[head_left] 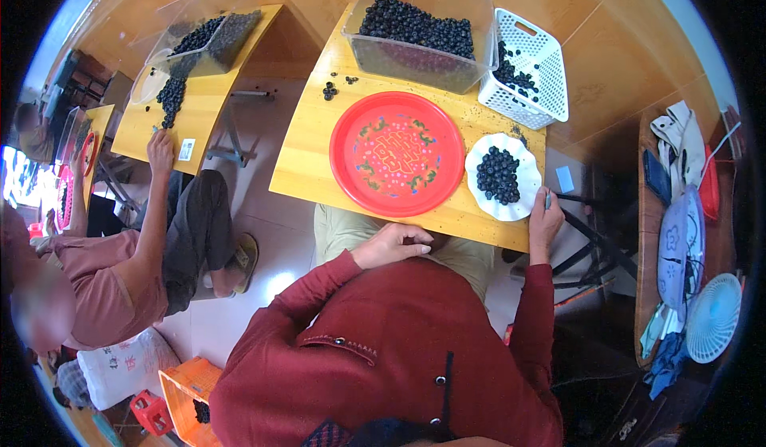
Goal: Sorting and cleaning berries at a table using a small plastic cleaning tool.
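Observation:
My left hand [392, 244] rests at the table's front edge over my lap, its fingers loosely stretched and nothing in them. At the right edge of the table, my right hand [546, 222] is closed around a small, thin greyish object [547, 199], too small to name. Right beside that hand stands a white scalloped plate [523, 201] with a heap of dark, round, berry-like pieces [496, 176] on it. A round red tray [345, 153] with a printed flowery pattern lies to the plate's left, bearing none of the pieces.
Behind the tray, a clear plastic bin [415, 65] and a white perforated basket [523, 112] hold dark pieces. Several loose ones [330, 91] lie on the yellow table [307, 160]. To the left, another person [120, 263] sits at a similar table [136, 137]. An orange crate [179, 383] stands on the floor.

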The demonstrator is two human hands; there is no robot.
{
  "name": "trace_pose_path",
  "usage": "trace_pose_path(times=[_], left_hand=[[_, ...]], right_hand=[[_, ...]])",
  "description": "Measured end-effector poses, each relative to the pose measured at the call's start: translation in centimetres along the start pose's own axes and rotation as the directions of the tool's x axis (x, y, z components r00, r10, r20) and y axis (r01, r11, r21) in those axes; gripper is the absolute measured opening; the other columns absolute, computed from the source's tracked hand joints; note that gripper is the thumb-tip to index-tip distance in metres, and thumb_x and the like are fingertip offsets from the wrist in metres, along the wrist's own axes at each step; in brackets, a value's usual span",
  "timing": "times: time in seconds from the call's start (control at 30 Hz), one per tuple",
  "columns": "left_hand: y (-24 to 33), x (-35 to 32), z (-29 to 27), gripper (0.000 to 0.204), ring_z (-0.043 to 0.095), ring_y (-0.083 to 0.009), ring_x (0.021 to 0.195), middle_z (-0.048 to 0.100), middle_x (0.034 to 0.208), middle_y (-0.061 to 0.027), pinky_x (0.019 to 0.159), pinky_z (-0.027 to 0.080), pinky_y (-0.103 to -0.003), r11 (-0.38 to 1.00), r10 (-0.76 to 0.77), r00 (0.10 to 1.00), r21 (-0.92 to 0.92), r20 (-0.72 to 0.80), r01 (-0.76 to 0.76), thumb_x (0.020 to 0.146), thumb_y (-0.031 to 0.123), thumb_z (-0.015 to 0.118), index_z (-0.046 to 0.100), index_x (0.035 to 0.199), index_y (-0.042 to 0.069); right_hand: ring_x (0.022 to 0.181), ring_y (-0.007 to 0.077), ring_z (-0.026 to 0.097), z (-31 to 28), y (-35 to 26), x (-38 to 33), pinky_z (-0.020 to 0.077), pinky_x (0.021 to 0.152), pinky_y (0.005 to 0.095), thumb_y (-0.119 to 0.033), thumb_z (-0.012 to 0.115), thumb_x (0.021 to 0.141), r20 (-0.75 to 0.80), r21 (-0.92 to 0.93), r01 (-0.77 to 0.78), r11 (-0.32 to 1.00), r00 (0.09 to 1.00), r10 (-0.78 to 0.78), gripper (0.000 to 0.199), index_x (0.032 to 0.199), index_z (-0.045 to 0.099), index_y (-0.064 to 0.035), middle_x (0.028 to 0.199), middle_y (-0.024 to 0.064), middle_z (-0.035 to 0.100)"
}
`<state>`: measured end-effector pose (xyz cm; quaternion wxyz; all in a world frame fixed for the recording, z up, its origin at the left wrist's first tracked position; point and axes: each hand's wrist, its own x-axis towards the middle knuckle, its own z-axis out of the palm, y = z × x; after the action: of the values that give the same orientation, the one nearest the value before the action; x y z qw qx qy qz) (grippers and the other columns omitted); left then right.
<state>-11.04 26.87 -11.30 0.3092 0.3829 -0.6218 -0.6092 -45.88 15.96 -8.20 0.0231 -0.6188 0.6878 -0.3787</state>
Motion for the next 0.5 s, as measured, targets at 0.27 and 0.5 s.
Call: trace_pose_path(times=[0.27, 0.5], left_hand=[[1.9, 1.4, 0.1, 0.034, 0.062, -0.0138, 0.101, 0.069, 0.107, -0.0083, 0.090, 0.050, -0.031, 0.997, -0.012, 0.993, -0.079, 0.114, 0.021, 0.095, 0.022, 0.064, 0.062, 0.121, 0.000], [4.6, 1.4, -0.8, 0.034, 0.060, -0.0118, 0.104, 0.067, 0.110, -0.0061, 0.093, 0.048, -0.029, 0.954, -0.168, 0.966, -0.216, 0.198, 0.210, 0.098, 0.021, 0.060, 0.059, 0.125, -0.001]], right_hand=[[0.084, 0.0409, 0.067, -1.0, -0.7, 0.3, 0.0517, 0.074, 0.0447, -0.028, 0.056, 0.096, 0.031, -0.034, -0.043, 0.999, 0.999, 0.044, 0.033, 0.100, 0.068, 0.0025, 0.090, 0.0259, 0.068], [0.084, 0.0398, 0.067, -0.4, 0.6, -0.1, 0.0523, 0.075, 0.0436, -0.028, 0.059, 0.094, 0.040, -0.005, -0.038, 0.999, 0.998, 0.038, 0.029, 0.102, 0.069, -0.0009, 0.093, 0.0229, 0.069]])
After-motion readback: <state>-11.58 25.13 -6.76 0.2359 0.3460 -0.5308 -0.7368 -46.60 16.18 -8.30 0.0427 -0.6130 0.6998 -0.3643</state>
